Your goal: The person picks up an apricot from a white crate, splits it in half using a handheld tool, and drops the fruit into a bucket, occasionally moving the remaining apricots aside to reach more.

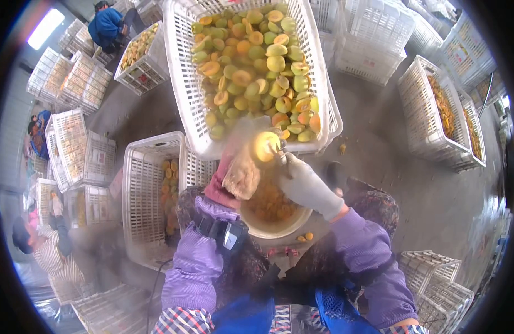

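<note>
1. Gripping a yellow fruit (266, 146) in the left hand (241, 175), pink-and-tan glove closed firmly round it, cut face turned up, held just above the bowl (273, 234) on the lap.
2. Pressing in from the other side with the right hand (306, 186), grey glove, fingertips bunched against the fruit. Possibly pinching a small tool there. Too blurred to call that grip closed or loose, so cannot tell.
3. Down into the bowl now: partly filled with orange scraps or stones, with a couple of bits spilled just beside the rim.
4. Straight ahead, touching the knees, a big crate (179, 78), heaped almost to the top with yellow, green and blushing fruit.
5. Off to the left, a side crate (140, 189) holding only a thin scatter of orange pieces along one wall.
6. Judging by that, early going: one fruit in hand, a modest take so far, and by far the larger share waiting in the heap.
7. Hunting for writing: small red-and-white labels (370, 63) on stacked crates behind, too tiny to read. Nothing legible on the black wrist device (230, 235) either.
8. Elsewhere, a person in blue (106, 25) crouched at crates far left, and a second person (51, 253) in stripes lower left, both well apart.
</note>
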